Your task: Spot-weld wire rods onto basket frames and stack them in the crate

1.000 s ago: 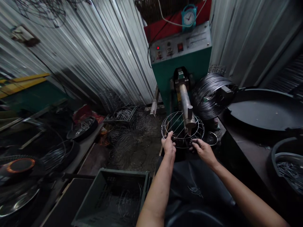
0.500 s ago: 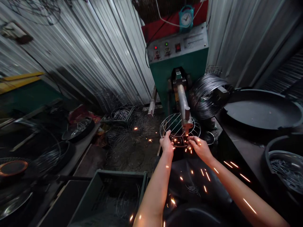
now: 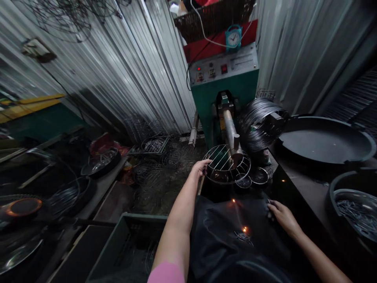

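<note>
My left hand (image 3: 201, 168) is closed on the left rim of a round wire rack (image 3: 219, 169), which has parallel bars across it. The rack sits under the tip of a cylindrical metal arm (image 3: 230, 125) that juts from a green welding machine (image 3: 201, 98). Lower and to the right, apart from the rack, my right hand (image 3: 281, 216) is pinched over the dark cloth; what its fingertips hold is too small to make out. On the black cloth (image 3: 212, 224) before me lies a small heap of short metal pieces (image 3: 243, 236), with a glowing spark beside it.
Small round dishes (image 3: 260, 176) stand right of the rack. A wire coil (image 3: 262, 122) hangs beside the machine. At right are a wide black pan (image 3: 324, 141) and a tub of metal pieces (image 3: 356, 212). A green crate (image 3: 126, 236) stands at lower left.
My right hand has drawn back from the rack, down and to the right. My left hand still holds the rim. The sparks have mostly died, and the machine's green light has gone out.
</note>
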`<state>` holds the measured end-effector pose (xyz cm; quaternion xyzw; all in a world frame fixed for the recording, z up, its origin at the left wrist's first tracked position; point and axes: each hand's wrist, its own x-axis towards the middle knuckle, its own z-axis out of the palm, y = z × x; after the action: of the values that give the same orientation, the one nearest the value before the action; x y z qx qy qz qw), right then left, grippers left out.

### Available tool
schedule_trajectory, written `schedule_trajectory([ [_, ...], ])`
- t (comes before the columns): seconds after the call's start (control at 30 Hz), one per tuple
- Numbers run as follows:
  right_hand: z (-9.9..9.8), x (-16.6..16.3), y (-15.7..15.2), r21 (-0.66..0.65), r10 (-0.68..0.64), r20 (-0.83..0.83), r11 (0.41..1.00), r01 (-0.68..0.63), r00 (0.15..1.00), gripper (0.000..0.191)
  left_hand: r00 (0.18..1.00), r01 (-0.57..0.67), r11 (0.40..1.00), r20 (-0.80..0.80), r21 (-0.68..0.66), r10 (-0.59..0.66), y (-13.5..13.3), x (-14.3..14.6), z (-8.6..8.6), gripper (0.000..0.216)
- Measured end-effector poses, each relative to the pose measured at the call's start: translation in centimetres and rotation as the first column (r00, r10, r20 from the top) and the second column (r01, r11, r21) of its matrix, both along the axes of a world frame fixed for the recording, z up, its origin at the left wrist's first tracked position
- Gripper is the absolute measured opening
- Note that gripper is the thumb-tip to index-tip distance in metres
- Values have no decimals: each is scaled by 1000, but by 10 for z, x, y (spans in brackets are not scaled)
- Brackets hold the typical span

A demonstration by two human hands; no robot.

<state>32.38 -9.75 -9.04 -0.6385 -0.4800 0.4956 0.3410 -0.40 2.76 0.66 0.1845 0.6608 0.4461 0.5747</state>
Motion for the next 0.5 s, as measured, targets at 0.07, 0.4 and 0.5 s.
schedule_trajectory([
  [0.07,20,-14,5,151,-15,-83,988,27,996,33,998,-62,997,10,42,61,-10,5,-5,28],
  [0.4,75,-114,42,420,302,-66,873,-248,951,35,912,-409,883,78,231,402,-44,40,-15,33],
  [0.5,71,-111,50,373,321,33,875,-310,946,34,913,-405,864,70,300,403,-47,45,-17,37],
])
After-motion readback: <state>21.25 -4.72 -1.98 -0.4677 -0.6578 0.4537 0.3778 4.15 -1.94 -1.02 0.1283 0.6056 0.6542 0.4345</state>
